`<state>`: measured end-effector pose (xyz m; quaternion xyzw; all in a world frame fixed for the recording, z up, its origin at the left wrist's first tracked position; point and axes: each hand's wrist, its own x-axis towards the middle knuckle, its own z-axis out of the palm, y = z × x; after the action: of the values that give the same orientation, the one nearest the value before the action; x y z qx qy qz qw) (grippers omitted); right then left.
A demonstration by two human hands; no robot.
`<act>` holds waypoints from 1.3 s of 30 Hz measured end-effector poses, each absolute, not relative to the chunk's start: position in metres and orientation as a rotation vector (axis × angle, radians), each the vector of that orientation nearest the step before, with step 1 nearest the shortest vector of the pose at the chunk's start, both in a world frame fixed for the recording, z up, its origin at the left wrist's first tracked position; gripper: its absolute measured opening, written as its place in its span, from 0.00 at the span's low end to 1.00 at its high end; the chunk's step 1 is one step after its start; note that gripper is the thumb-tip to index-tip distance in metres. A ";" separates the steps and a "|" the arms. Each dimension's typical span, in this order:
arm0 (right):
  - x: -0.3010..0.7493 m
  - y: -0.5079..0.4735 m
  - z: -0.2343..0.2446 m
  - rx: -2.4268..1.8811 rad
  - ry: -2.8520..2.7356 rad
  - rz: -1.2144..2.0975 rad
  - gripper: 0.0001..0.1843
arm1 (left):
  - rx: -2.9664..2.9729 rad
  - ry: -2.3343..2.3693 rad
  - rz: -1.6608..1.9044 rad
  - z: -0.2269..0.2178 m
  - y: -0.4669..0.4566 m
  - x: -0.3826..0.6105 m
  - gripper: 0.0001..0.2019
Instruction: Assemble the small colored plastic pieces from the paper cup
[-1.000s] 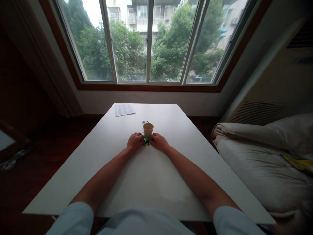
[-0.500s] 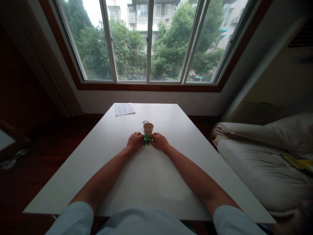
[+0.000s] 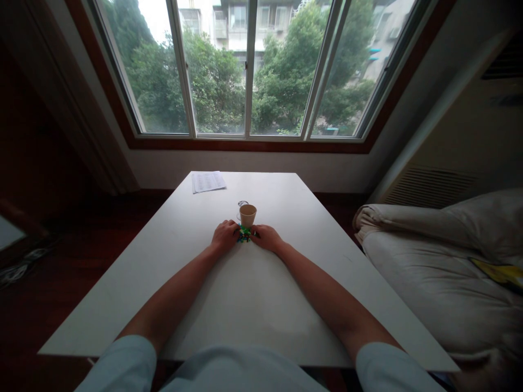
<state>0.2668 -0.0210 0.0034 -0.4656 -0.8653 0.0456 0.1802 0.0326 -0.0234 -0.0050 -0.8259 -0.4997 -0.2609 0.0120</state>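
A small heap of green and blue pieces [image 3: 244,234] lies on the white table, too small and far off to tell their kind. My left hand [image 3: 225,235] rests at the heap's left side, fingers curled inward and touching its edge. From the right, my right hand [image 3: 265,237] reaches in with its fingers pressed together at the pieces. What either hand pinches is too tiny to make out. Just behind the heap a light brown paper cup [image 3: 248,216] stands upright, its inside bottom out of sight.
Behind the cup lies a thin dark looped object [image 3: 243,203]. Printed papers [image 3: 208,182] lie at the far left of the white table [image 3: 245,305]. A padded, cloth-covered seat or bed [image 3: 425,272] is on the right; a window [image 3: 247,71] rises beyond the table.
My fingers have shifted slightly at the heap. The cup and papers stay where they were.
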 end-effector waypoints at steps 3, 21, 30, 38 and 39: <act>0.267 -0.019 0.001 -1.283 -2.426 0.159 0.07 | -2.570 -1.560 -0.821 -0.004 -0.024 0.033 0.09; 0.268 -0.015 -0.005 -1.065 -2.365 0.263 0.04 | -2.576 -1.625 -0.763 -0.004 -0.025 0.033 0.10; 0.267 -0.017 -0.004 -0.912 -2.422 0.247 0.13 | -2.590 -1.614 -0.762 -0.003 -0.025 0.033 0.10; 0.268 -0.013 -0.007 -1.031 -2.427 0.185 0.07 | -2.587 -1.603 -0.786 -0.004 -0.025 0.033 0.10; 0.268 -0.013 -0.008 -1.034 -2.426 0.181 0.06 | -2.587 -1.601 -0.788 -0.004 -0.025 0.033 0.10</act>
<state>0.2676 -0.0128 -0.0075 -0.3791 -0.8894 0.0664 0.2466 0.0328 -0.0254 -0.0039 -0.8232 -0.5095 -0.2506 -0.0005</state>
